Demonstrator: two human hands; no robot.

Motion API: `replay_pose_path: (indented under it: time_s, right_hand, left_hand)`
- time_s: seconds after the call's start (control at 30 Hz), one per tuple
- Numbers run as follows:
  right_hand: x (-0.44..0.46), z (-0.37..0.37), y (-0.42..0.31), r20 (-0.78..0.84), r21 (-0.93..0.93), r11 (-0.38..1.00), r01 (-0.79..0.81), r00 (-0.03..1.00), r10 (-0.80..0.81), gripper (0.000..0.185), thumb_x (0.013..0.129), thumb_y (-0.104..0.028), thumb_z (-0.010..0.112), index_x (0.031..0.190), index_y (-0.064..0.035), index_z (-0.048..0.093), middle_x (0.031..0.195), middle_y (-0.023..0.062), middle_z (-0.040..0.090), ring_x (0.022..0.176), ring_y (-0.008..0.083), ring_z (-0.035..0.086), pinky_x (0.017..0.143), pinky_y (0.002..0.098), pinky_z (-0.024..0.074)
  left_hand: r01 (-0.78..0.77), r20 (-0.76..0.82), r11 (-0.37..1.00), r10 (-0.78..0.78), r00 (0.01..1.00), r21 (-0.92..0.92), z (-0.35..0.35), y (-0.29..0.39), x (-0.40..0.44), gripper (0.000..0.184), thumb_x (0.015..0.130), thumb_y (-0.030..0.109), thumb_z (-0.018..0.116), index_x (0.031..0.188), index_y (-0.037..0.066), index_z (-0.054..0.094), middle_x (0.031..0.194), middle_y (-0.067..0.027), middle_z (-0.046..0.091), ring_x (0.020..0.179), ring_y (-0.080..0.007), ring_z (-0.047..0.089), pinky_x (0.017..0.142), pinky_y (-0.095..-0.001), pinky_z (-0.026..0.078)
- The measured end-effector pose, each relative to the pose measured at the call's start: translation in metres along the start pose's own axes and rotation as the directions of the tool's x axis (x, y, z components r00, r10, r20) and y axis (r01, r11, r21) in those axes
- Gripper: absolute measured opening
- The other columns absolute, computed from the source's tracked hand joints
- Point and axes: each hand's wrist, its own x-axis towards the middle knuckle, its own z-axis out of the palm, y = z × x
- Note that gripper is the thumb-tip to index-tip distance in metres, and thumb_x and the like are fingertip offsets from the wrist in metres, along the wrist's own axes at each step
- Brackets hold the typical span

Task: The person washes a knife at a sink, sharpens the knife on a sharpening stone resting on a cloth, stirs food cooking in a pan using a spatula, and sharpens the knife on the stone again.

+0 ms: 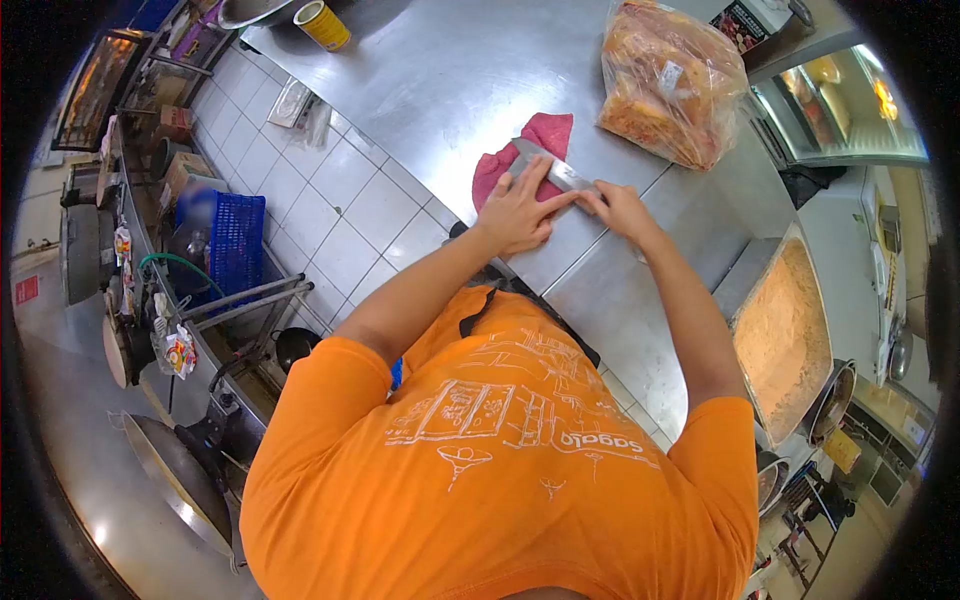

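Observation:
A knife (566,178) with a broad metal blade lies across a crumpled red cloth (550,133) near the front edge of the steel table. My right hand (620,212) is closed around its near end at the right; the handle is hidden by the fingers. My left hand (522,212) rests over the blade and the cloth with its fingers stretched out and apart. The fingertips of both hands come close together at the blade.
On the steel table (440,80) sit a large clear bag of orange-coloured food (668,85) and a yellow can (322,26). A tray of light-orange powder (785,335) stands to the right. A blue crate (235,235) is on the left, beyond the tiled floor.

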Motion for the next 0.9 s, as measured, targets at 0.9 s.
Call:
replay_pose_path:
  time_s: [0.9]
  right_hand:
    - [0.075, 0.057, -0.098, 0.143, 0.106, 0.992, 0.065, 0.986, -0.08, 0.035, 0.102, -0.038, 0.066, 0.099, -0.0034, 0.064, 0.075, 0.0268, 0.067, 0.073, 0.0491, 0.067, 0.062, 0.0576, 0.0513]
  left_hand:
    - [0.295, -0.074, 0.954, -0.299, 0.951, -0.056, -0.023, -0.055, -0.087, 0.078, 0.082, 0.026, 0.066, 0.156, 0.043, 0.047, 0.174, -0.0197, 0.014, 0.161, -0.0319, 0.02, 0.109, -0.0605, 0.032]
